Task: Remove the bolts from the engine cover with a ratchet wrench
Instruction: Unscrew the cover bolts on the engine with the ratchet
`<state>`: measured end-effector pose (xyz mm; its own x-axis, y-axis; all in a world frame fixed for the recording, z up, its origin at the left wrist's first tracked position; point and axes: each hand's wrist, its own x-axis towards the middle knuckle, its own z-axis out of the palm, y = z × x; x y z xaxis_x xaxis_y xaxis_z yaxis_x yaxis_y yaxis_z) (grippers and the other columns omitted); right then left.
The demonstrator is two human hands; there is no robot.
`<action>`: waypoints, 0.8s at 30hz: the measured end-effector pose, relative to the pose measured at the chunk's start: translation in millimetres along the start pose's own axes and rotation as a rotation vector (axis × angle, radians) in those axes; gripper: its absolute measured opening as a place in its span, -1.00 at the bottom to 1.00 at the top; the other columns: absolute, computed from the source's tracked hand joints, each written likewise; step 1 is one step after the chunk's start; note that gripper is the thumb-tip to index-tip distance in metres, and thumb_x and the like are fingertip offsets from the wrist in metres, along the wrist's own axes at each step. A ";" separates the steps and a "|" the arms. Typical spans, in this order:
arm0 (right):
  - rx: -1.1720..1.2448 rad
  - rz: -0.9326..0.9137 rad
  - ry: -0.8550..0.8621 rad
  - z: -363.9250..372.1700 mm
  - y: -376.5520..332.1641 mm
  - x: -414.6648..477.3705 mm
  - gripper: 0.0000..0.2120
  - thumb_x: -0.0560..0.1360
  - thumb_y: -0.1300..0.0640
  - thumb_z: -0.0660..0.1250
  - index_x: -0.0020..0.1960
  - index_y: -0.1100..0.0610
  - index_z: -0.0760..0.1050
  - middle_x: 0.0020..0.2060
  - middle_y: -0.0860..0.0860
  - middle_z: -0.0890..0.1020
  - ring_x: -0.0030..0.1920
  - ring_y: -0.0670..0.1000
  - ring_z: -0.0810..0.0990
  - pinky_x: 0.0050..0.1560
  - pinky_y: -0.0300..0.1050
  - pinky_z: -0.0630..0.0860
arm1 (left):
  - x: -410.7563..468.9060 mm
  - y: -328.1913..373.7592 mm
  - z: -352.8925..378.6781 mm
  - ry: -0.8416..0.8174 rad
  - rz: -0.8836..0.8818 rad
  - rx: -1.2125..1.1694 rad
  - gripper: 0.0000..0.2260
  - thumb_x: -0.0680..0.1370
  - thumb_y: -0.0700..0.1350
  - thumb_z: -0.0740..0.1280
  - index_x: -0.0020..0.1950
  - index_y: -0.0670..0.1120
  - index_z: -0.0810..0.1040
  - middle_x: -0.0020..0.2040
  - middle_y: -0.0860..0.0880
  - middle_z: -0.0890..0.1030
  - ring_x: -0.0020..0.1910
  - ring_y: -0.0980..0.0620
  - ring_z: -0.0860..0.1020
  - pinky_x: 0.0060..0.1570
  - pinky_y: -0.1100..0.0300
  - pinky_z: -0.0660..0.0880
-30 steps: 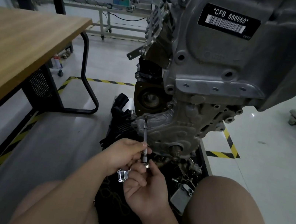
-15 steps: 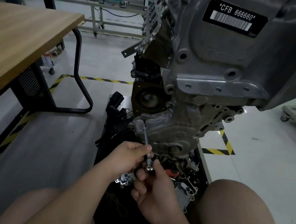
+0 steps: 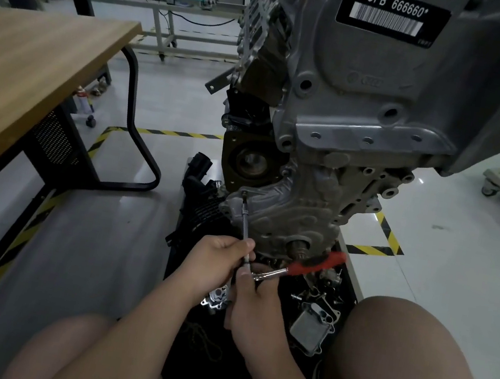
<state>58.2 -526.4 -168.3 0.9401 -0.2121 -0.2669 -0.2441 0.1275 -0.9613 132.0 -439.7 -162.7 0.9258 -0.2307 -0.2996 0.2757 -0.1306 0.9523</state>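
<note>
The engine cover [image 3: 283, 217] sits low on the front of the grey engine [image 3: 385, 112], which hangs above a black tray [image 3: 173, 262] of loose metal parts. A bolt [image 3: 244, 193] stands at the cover's upper left corner, with a slim extension bar [image 3: 245, 221] seated on it and slanting down toward the person. The left hand [image 3: 217, 266] is curled around the bar's lower part. The right hand [image 3: 256, 305] grasps the head of the ratchet wrench [image 3: 315, 267], whose red handle points up and right, blurred. A wooden table [image 3: 31, 72] stands to the left
</note>
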 end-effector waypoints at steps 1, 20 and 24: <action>0.167 0.144 -0.053 1.9 -1.3 0.3 -0.80 0.66 0.04 0.11 0.04 0.13 0.44 -0.34 -0.07 0.55 -0.48 -0.10 0.47 -0.38 -0.20 0.43 | 0.5 -0.6 -1.3 0.000 -0.010 -0.003 -0.71 0.56 0.02 0.33 -0.31 -0.04 0.67 -0.46 -0.06 0.50 -0.52 0.03 0.40 -0.48 0.24 0.35; 1.007 0.617 -0.403 -6.0 -7.4 -3.9 -0.54 0.48 -0.25 0.21 -0.26 0.14 0.56 -0.58 -0.09 0.44 -0.66 -0.14 0.33 -0.59 -0.30 0.32 | 2.3 2.7 -7.4 -0.129 0.002 -0.079 -0.69 0.63 -0.06 0.23 -0.25 -0.09 0.60 -0.54 0.05 0.35 -0.63 0.13 0.36 -0.59 0.36 0.32; 0.642 0.471 -0.210 -4.0 -2.4 -3.2 -0.54 0.54 -0.23 0.23 -0.26 0.13 0.57 -0.54 -0.04 0.40 -0.60 -0.09 0.30 -0.53 -0.25 0.33 | 1.1 1.1 -7.1 -0.084 0.009 -0.061 -0.67 0.59 -0.02 0.30 -0.35 -0.02 0.64 -0.54 0.04 0.37 -0.60 0.11 0.33 -0.55 0.29 0.34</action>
<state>54.9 -529.9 -165.4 0.8136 0.1791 -0.5532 -0.5003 0.7004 -0.5091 135.2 -433.3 -161.5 0.9039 -0.3119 -0.2928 0.2855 -0.0698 0.9558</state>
